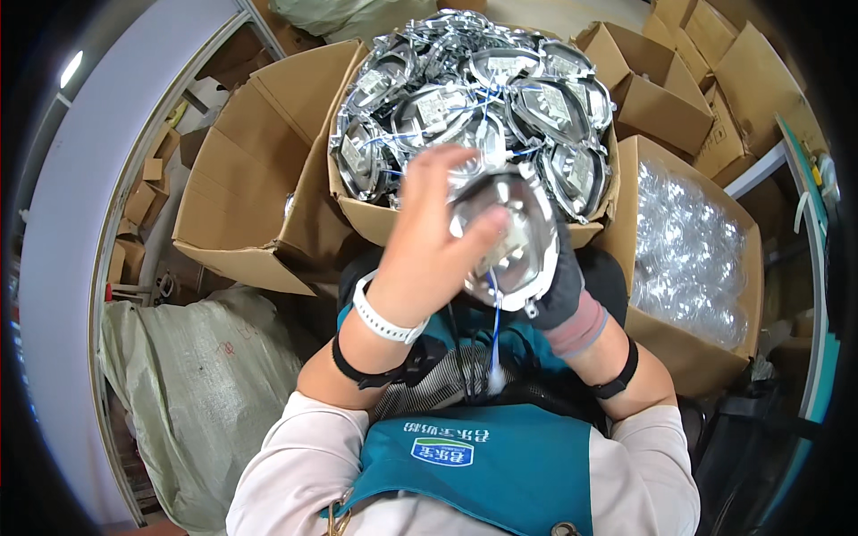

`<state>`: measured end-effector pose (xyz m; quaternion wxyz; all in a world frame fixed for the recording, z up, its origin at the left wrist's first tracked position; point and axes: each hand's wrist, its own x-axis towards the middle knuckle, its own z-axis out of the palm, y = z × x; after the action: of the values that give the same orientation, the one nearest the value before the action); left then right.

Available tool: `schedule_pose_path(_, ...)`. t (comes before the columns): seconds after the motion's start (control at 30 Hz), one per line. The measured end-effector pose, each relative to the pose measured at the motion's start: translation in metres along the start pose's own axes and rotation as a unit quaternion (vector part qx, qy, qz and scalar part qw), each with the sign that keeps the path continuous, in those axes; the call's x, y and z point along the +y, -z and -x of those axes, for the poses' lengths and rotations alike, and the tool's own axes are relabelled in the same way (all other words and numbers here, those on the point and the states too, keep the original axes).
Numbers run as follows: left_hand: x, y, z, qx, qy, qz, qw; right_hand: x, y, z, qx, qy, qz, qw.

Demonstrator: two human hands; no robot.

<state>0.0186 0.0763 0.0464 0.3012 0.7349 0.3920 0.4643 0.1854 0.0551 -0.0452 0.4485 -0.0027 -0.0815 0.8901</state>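
Cardboard carton [365, 219] ahead; before it, my right hand [563, 288] clamps a chrome housing [525, 243], probably light, slick, best rim-held; left hand [418, 246] fingers apart.

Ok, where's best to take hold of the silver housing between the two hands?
I'd pinch the silver housing by its outer rim from the right, where the gloved right hand supports it: the rim stands out around the hollow, likely giving a firm edge. Avoid the lower end, where the blue-and-white wire hangs.
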Motion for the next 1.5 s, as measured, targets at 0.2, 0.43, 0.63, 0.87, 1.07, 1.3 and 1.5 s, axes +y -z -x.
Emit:
schedule_pose_path(0.2,-0.021,-0.023,0.040,-0.074,0.069,0.091,0.991,0.005,-0.025,0.009,0.083,0.321,0.815,0.476)
schedule_pose_path(0.43,-0.014,-0.038,0.061,0.005,0.051,0.316,0.947,0.017,-0.059,0.008,-0.019,0.342,0.873,0.348)
schedule_pose_path(0.63,-0.011,-0.037,0.051,-0.004,0.105,0.444,0.890,0.011,-0.056,0.017,0.038,0.350,0.803,0.481)
schedule_pose_path(0.87,-0.009,-0.021,0.050,-0.029,-0.046,0.367,0.929,0.006,-0.056,0.037,0.024,0.313,0.760,0.569)
schedule_pose_path(1.07,-0.002,-0.011,0.055,-0.029,-0.024,0.352,0.935,0.005,-0.064,0.044,0.011,0.266,0.654,0.708)
schedule_pose_path(1.3,0.005,-0.013,0.059,-0.027,-0.048,0.297,0.953,0.005,-0.063,0.038,-0.088,0.300,0.696,0.646)
schedule_pose_path(1.5,0.001,-0.020,0.064,-0.010,-0.058,0.225,0.973,0.013,-0.076,0.035,-0.022,0.285,0.590,0.755)
